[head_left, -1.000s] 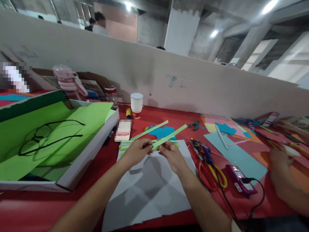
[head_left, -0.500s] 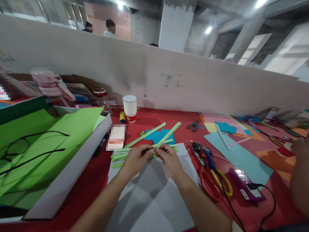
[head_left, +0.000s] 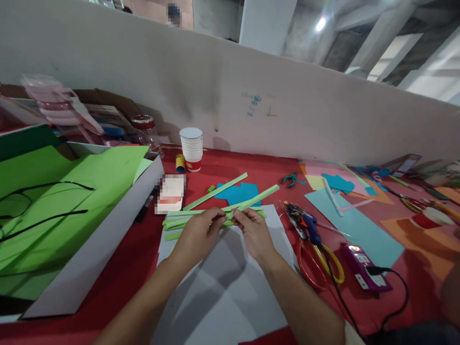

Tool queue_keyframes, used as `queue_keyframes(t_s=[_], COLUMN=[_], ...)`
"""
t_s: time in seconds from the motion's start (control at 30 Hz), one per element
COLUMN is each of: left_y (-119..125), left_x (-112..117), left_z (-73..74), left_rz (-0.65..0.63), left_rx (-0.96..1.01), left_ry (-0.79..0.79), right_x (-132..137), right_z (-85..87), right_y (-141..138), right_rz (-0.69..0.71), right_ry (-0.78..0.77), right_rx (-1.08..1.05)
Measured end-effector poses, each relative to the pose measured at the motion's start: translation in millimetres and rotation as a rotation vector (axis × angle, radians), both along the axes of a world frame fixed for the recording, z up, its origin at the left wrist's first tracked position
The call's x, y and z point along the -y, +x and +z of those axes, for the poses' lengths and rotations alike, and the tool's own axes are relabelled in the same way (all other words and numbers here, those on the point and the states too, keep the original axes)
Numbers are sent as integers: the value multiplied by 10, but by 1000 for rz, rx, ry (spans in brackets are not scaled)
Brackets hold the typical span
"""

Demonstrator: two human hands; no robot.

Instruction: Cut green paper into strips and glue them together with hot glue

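My left hand (head_left: 196, 234) and my right hand (head_left: 253, 231) meet over a grey sheet of paper (head_left: 223, 287) on the red table. Both pinch the near end of a long green paper strip (head_left: 257, 197) that slants up to the right. More green strips (head_left: 179, 219) lie flat just beyond my left hand, and another green strip (head_left: 215, 191) angles toward a blue paper piece (head_left: 239, 191).
A white tray (head_left: 93, 258) lined with green paper holds black eyeglasses at the left. A stack of paper cups (head_left: 191, 148) stands at the back. Scissors (head_left: 316, 263), a glue gun (head_left: 302, 223) and a purple device (head_left: 362, 266) with a cable lie right, among coloured sheets.
Both hands have stayed pinched on the green strip, working its near end; the strip's far end tilted slightly. The camera tipped down. The other person's hand at the right has gone from view.
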State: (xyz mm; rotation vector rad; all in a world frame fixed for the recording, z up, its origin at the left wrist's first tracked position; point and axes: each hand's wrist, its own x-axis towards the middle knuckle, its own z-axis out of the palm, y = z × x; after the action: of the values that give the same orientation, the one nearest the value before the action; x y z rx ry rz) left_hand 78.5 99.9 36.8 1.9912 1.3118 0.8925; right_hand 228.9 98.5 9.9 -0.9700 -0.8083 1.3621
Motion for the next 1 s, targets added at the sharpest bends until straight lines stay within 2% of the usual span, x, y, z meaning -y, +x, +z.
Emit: queue_keyframes(t_s=[0.13,0.33,0.43,0.53,0.63,0.7,0.77,0.83,0.9,0.93,1.0], left_y=[-31,-105,-128,-172,-228,-245,-226,-177,-117,-93,-64], left_x=[-26,-45,-59,-88,-117,-120,-102,-67,-30,-16,-8], left_z=[-23,27,43,5,-59,-85,-90,-81,-75,-76,-87], left_rz=[-17,39,46,80,155,212,242,222,139,86,0], left_rx=[70,-32,-86,-176,-237,-241,-215,-179,-144,-130,-118], left_ry=[-110,-70,11,158,295,362,405,413,386,364,324], right_x=[7,-52,-113,-167,-186,-163,-105,-23,58,89,120], right_z=[26,119,193,283,352,351,300,218,133,99,59], right_y=[0,120,264,450,595,587,464,261,59,-17,-87], right_rz=[-32,-204,-279,-393,-565,-636,-532,-262,-44,6,-1], right_ry=[1,3,26,76,119,130,90,0,-41,-43,-28], right_rx=[-22,-93,-132,-165,-248,-267,-187,-45,44,83,139])
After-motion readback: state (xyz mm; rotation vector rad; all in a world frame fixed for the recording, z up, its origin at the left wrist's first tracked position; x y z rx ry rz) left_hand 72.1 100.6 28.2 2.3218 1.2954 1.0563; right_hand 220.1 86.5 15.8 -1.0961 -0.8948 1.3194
